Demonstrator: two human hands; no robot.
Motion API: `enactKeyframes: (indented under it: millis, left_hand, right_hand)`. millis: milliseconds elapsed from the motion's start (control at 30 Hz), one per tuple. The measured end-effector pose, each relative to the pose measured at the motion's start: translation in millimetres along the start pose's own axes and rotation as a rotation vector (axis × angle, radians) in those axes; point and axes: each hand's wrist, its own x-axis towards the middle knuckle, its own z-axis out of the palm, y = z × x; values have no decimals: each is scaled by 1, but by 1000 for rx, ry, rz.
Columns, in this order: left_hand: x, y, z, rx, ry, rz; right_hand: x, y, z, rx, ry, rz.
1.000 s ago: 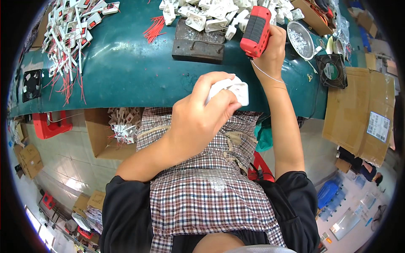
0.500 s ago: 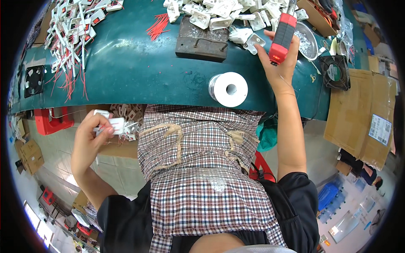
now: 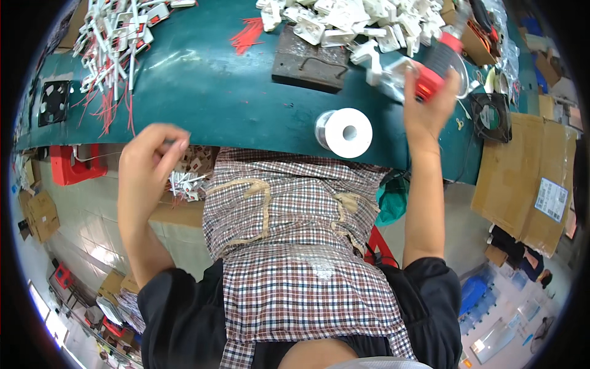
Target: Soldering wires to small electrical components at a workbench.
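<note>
- Nearest the camera is the person's checked brown-and-white apron (image 3: 289, 246), running up to the table's near edge.
- The left hand (image 3: 147, 161) hovers over an open cardboard box of small white wired parts (image 3: 187, 175) below the table edge, fingers pressed together; whether they pinch a part cannot be told.
- A white spool of solder wire (image 3: 345, 131) lies on its side on the dark green table (image 3: 215, 92), near its front edge.
- The right hand (image 3: 430, 104) is closed around a red-and-black handheld tool (image 3: 433, 71), blurred.
- Beyond sit a dark metal block (image 3: 310, 58), a heap of white plastic housings (image 3: 356, 24) and, far left, white parts with red wires (image 3: 117, 43).
</note>
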Motion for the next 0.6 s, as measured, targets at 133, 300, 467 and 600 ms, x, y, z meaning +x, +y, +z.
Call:
enactKeyframes:
  millis: [133,300,467,600]
  left_hand:
    - [64,1,12,238,346,164]
    - [152,-68,-8,694,809,159]
    - [158,-54,20,828,967,83]
    - [112,21,55,236,770,464]
  right_hand:
    - [-8,-4,-32,677,-71,453]
    - [-1,-27,-62,-30,-18,-262]
    - [-28,-6,-43,389,-52,271]
    - [-28,-26,-4,731,230,417]
